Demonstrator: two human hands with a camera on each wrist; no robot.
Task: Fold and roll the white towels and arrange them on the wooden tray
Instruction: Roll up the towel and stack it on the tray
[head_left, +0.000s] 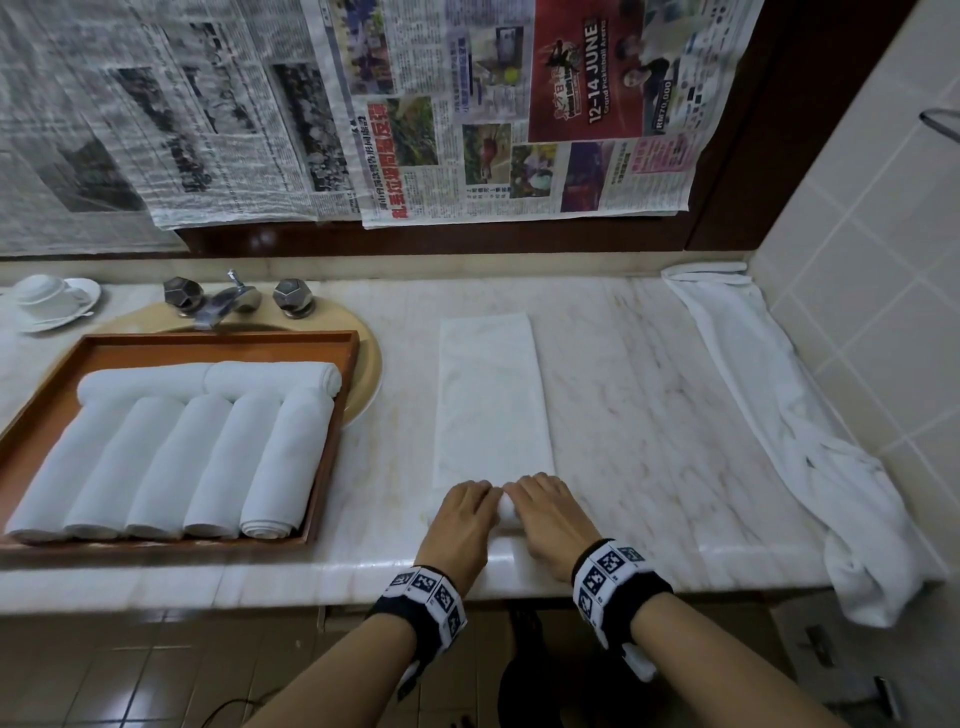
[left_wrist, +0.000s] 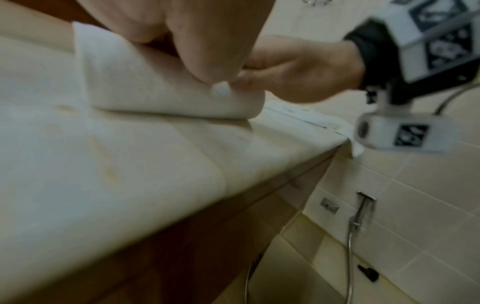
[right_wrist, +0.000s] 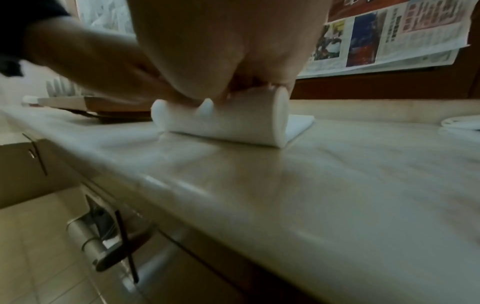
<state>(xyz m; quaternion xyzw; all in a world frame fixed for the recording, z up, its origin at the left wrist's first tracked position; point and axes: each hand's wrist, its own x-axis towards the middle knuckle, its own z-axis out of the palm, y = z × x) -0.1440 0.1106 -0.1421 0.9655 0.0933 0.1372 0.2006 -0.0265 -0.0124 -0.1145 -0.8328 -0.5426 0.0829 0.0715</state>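
A white towel (head_left: 488, 395) folded into a long strip lies on the marble counter, its near end rolled into a short roll (right_wrist: 233, 121). Side by side, my left hand (head_left: 462, 514) and right hand (head_left: 545, 514) lie on top of that roll with fingers curled over it. The left wrist view shows the same roll (left_wrist: 155, 90) under my fingers. At the left, the wooden tray (head_left: 332, 441) holds several rolled white towels (head_left: 208, 447).
A loose white towel (head_left: 769, 415) lies along the right wall and hangs over the counter edge. The tray sits over a sink with a faucet (head_left: 223, 301). A cup on a saucer (head_left: 47, 301) stands far left. Newspaper (head_left: 467, 104) hangs on the wall behind.
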